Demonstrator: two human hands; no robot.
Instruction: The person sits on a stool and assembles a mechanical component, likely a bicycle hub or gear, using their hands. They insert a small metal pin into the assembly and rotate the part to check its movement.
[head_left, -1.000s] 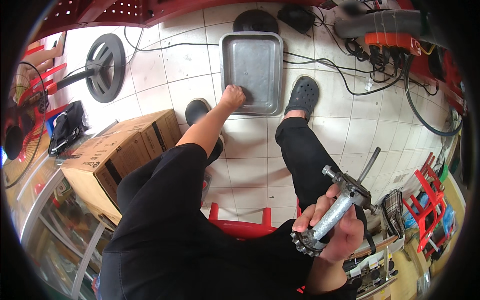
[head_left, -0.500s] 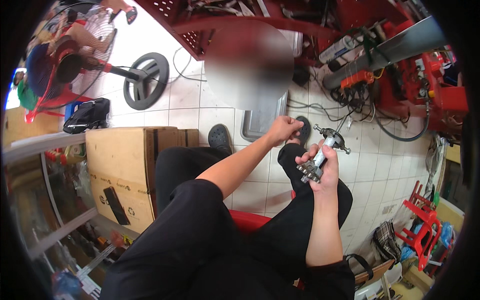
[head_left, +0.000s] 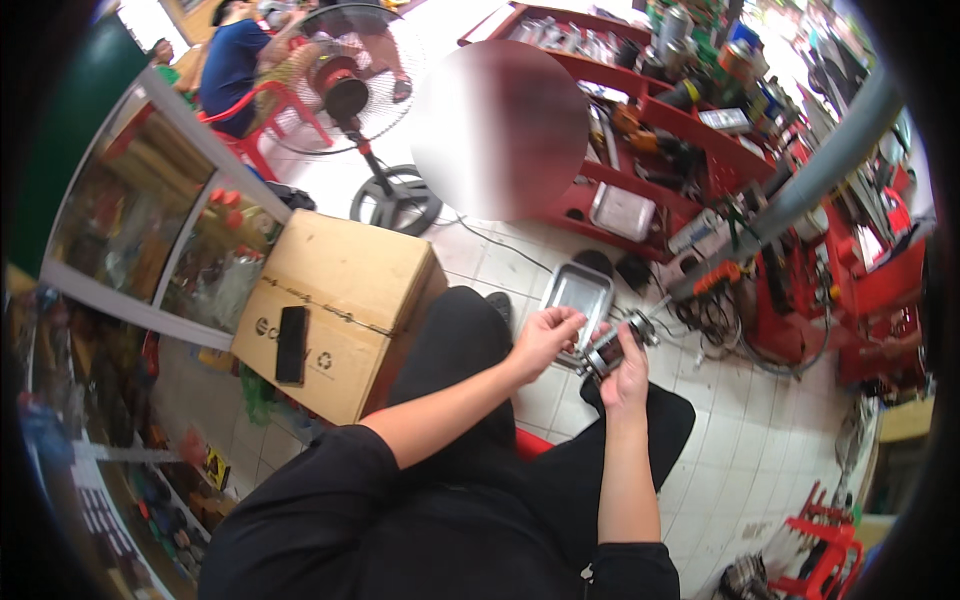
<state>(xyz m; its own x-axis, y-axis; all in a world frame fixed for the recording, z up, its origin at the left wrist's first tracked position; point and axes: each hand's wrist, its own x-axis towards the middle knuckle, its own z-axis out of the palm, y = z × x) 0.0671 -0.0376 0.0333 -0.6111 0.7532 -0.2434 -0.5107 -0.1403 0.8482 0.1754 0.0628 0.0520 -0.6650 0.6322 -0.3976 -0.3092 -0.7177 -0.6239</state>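
Observation:
My right hand (head_left: pixel 625 378) is wrapped round a metal hub (head_left: pixel 606 353), a short shaft with a wider studded flange at its far end and a smaller toothed end toward my left. It is held above my right knee, tilted. My left hand (head_left: pixel 545 340) is just left of the hub, thumb and fingers pinched together. Whether a small piece sits in that pinch is too blurred to tell. Beyond the hands, a shallow metal tray (head_left: pixel 578 287) lies on the floor.
A cardboard box (head_left: pixel 340 262) with a black phone (head_left: pixel 292 345) on it stands at my left. Farther off are a standing fan (head_left: pixel 345 98) and a seated person. A red tool cart (head_left: pixel 690 115) and cables are ahead to the right; a red stool (head_left: pixel 825 550) is at lower right.
The view has swung up and left, showing more of the cart and fan. My left hand has come close to the hub, which has turned in my right hand.

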